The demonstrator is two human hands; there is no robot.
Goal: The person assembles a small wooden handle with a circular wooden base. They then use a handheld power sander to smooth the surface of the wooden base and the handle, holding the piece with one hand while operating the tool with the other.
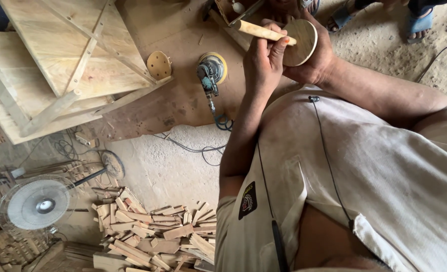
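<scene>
Left hand (pixel 263 60) is closed around a pale round wooden dowel (pixel 263 32), fingers wrapped on it near its right end, where it meets the disc. Right hand (pixel 316 58) cups a flat round pale wooden disc (pixel 300 41) from behind, fingers curled on its rim, so it too is clamped shut on its piece. Both parts sit far in the scene, above the brown board (pixel 173 100), dowel lying across the disc face and touching it.

To do this well, judged from the frame: keep the disc steady in the right palm, hold the dowel square to the face rather than slanted, press evenly, and watch the contact spot. Whether there is a hole in the disc cannot be told.

Nearby on the board: an orbital sander with yellow pad (pixel 212 70) and a loose round sanding pad (pixel 159 64). Left near: grey fan (pixel 37 204), heap of wood offcuts (pixel 158 234).
</scene>
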